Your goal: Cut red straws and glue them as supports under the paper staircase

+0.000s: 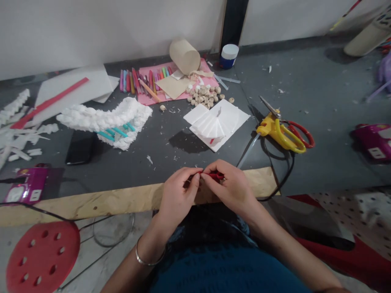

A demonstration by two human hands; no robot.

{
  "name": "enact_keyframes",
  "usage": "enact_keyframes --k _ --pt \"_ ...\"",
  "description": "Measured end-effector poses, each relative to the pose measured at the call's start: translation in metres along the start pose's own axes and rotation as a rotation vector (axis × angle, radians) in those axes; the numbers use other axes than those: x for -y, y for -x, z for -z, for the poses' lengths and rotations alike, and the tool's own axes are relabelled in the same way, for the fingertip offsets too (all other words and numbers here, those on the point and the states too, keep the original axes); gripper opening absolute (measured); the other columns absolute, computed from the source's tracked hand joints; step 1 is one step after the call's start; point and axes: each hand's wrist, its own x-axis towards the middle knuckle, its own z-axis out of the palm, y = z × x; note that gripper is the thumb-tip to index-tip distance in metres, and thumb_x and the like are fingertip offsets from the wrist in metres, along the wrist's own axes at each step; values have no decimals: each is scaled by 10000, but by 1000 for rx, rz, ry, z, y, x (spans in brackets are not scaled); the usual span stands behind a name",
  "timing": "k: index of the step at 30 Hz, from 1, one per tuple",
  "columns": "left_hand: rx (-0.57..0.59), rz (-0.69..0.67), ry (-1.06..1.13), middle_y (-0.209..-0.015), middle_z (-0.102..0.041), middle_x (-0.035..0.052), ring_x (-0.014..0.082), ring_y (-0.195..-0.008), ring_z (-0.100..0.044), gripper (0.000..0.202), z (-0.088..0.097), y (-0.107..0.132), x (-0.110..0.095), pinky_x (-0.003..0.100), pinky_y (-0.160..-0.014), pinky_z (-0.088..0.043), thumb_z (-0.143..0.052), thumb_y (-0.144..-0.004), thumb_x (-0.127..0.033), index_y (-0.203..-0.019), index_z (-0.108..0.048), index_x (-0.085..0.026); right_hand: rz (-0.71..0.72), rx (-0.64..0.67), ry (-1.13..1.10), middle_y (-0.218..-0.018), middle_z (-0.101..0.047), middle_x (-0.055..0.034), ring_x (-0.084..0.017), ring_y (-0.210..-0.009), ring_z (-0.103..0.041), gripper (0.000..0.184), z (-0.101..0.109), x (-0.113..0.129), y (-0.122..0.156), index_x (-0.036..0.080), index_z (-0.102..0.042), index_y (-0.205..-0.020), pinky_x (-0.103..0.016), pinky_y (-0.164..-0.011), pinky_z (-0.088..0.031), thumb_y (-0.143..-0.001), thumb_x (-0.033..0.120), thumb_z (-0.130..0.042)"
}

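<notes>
Both my hands meet at the near edge of the dark table (171, 146), over a strip of brown paper (116, 199). My left hand (179, 195) and my right hand (232, 187) each pinch an end of a small red strip (214, 175), fingers closed on it. A silver bangle circles my left wrist. Behind the hands lies a folded white paper fan (218, 122) on white sheets.
Yellow and red scissors (284, 132) lie to the right with a black cable. A white ruffled paper piece (106, 118) with teal strips, a black phone (80, 147), coloured sticks, wooden beads (204, 95), a cardboard roll and a jar sit further back. A red stool (41, 260) stands near left.
</notes>
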Motion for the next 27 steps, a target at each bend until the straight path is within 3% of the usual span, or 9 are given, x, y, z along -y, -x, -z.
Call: enact_keyframes --k 5,9,12,17,23,27 --pt "8 153 263 -911 -720 61 150 -754 -675 250 -3 1 -1 272 -701 -562 -638 -854 -389 -984 -696 -183 49 -15 60 -776 -653 -13 -139 -706 -590 88 -2 -3 -1 209 -615 -795 -252 -625 -420 -842 281 -601" --pt "19 293 528 -707 -704 19 122 -598 -652 244 -4 0 2 249 -619 -557 -750 -749 -376 -847 -688 -161 65 -19 40 -733 -631 -5 -132 -671 -571 106 -1 -1 0 209 -608 -753 -246 -601 -408 -824 283 -635" --pt "67 358 630 -671 -691 13 105 -542 -632 248 0 -2 7 216 -544 -531 -765 -728 -384 -805 -693 -160 100 0 14 -721 -621 -1 -125 -662 -561 133 2 1 0 209 -605 -724 -244 -596 -403 -830 284 -636" --pt "165 319 524 -764 -703 39 91 -519 -615 276 9 -1 7 208 -505 -528 -654 -828 -431 -872 -728 -169 81 30 -19 -695 -606 8 -115 -627 -536 155 7 2 2 212 -606 -712 -244 -576 -400 -827 308 -645" --pt "176 190 391 -993 -700 84 105 -597 -638 356 16 3 -7 235 -542 -581 -559 -877 -482 -950 -750 -191 29 -4 -9 -664 -583 16 -100 -576 -498 167 5 4 4 207 -577 -700 -230 -540 -391 -813 314 -638" --pt "227 208 413 -1089 -683 95 101 -603 -649 355 17 6 -4 243 -573 -591 -507 -916 -449 -1033 -741 -210 -2 30 -23 -661 -587 23 -93 -573 -496 181 6 6 5 206 -569 -710 -221 -534 -387 -810 331 -654"
